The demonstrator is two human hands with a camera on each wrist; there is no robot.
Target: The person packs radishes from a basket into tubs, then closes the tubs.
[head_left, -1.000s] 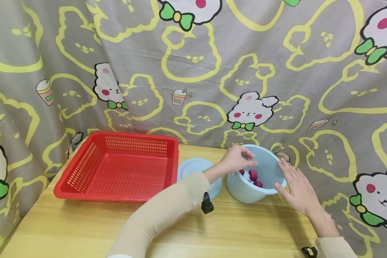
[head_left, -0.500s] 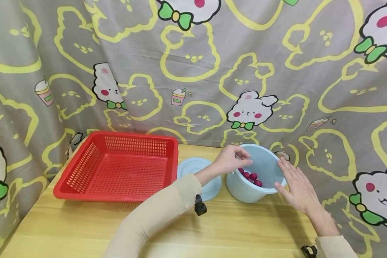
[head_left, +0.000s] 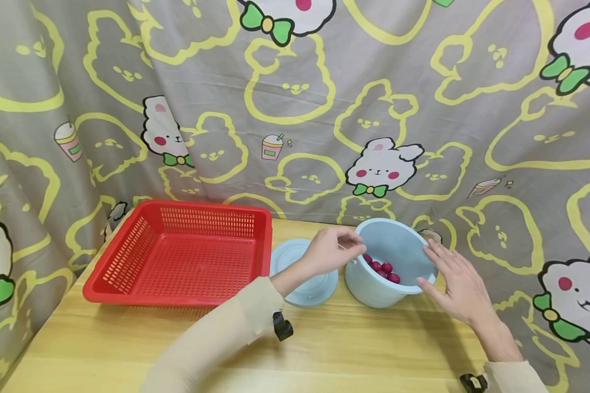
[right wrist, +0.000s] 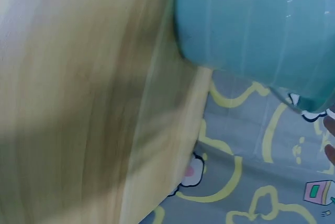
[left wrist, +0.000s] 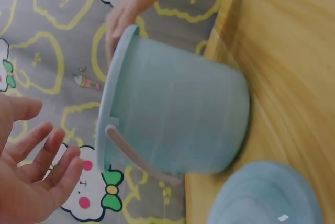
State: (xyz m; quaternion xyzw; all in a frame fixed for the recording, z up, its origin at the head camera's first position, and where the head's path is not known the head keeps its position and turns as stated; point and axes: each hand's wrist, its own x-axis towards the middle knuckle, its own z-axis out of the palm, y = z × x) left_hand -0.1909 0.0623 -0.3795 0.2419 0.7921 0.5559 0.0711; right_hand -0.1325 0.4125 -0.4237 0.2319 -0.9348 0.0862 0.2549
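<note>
A light blue bucket (head_left: 381, 297) stands on the table at the right, its handle (left wrist: 133, 153) hanging down in the left wrist view. Several dark red round fruits (head_left: 386, 267) lie inside it; their kind is too small to tell. My left hand (head_left: 331, 251) is just left of the bucket's rim, above the blue lid, with loosely bent fingers and nothing in them. In the left wrist view that hand (left wrist: 36, 166) is apart from the bucket. My right hand (head_left: 459, 284) rests with extended fingers against the right side of the rim.
A red slotted plastic basket (head_left: 192, 267) stands on the left of the wooden table (head_left: 354, 349). Between basket and bucket lies a round light blue lid (head_left: 314, 289). A grey patterned curtain (head_left: 305, 185) hangs behind the table's back edge.
My left hand has moved left, from over the bucket's opening to beside its rim. The fruits in the bucket show more plainly. The right hand has stayed at the rim.
</note>
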